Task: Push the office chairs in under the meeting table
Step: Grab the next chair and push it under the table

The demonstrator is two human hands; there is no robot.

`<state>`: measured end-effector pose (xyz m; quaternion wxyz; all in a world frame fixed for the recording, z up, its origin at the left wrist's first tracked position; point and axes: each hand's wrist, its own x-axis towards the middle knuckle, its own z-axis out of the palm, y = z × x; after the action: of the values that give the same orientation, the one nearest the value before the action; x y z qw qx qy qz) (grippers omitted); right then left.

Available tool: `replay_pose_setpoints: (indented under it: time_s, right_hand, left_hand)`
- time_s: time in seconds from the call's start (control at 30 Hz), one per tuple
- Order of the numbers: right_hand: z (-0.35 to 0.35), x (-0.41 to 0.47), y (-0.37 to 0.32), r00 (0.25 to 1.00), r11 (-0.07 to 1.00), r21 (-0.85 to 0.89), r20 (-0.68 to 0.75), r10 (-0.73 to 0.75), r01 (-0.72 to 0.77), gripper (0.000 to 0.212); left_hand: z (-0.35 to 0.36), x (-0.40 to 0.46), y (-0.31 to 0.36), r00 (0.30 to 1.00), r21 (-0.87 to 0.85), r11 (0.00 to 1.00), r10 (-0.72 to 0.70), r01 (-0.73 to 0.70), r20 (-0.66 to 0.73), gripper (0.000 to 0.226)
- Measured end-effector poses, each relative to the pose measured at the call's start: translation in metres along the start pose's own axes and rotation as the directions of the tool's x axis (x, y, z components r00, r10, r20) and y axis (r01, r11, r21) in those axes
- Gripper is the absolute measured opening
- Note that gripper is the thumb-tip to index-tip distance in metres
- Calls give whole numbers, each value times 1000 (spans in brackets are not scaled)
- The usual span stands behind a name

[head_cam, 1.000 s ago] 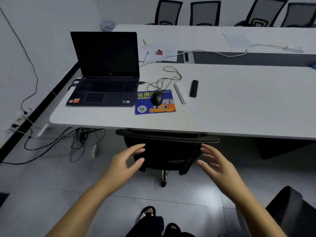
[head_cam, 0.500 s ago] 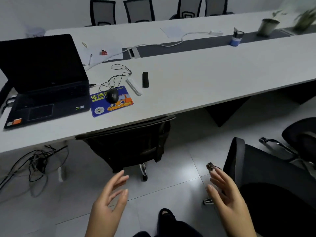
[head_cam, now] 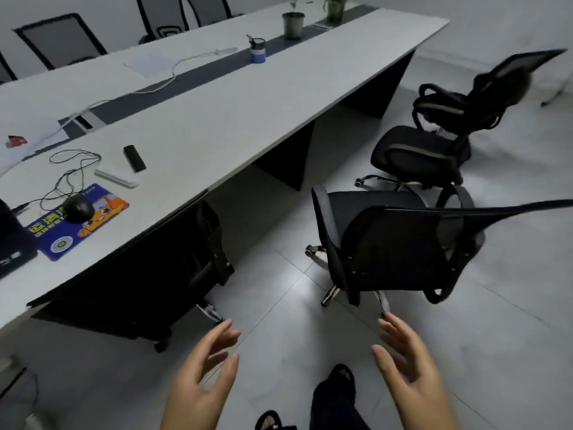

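Chairs fill our view differently than a second ago: the tucked chair (head_cam: 148,274) sits left under the meeting table (head_cam: 248,119), a loose chair (head_cam: 397,249) ahead. Our left hand (head_cam: 201,377) and right hand (head_cam: 409,370) hover spread, empty, touching nothing.

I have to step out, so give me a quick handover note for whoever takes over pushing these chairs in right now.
Hands: left hand and right hand are both open, empty, raised in front of the body, touching nothing.

Chairs: the first chair is tucked under the meeting table, its backrest at the table edge. The second chair stands out on the floor, just ahead of the right hand, clear of the table. The third chair sits farther along, also pulled out and turned partly away.

Done: first chair in.

Left: push in the second chair, then the third.
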<state>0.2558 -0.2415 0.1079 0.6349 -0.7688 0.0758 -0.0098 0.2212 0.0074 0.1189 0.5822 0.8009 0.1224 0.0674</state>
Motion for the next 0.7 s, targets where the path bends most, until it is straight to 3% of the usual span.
replay_pose_setpoints:
  time_s: [0.1,0.3,0.47,0.57,0.7]
  right_hand:
    - [-33,-12,9,995,1000,29,-94,9,-6,46]
    - [-115,-6,20,981,1000,10,-196,-9,11,51]
    - [-222,14,23,960,999,-29,-278,-22,14,41]
    - [-275,28,28,952,997,-74,-303,-35,13,44]
    - [-312,55,30,956,993,-115,-292,-37,3,46]
  left_hand:
    - [26,-1,11,996,5,998,63,-63,66,36]
    - [106,-1,35,977,-17,988,151,-150,152,40]
    - [212,-5,66,961,-87,984,169,-153,217,40]
    - [265,-13,79,948,-79,987,160,-144,274,52]
    - [301,-9,98,949,-51,984,178,-171,260,39]
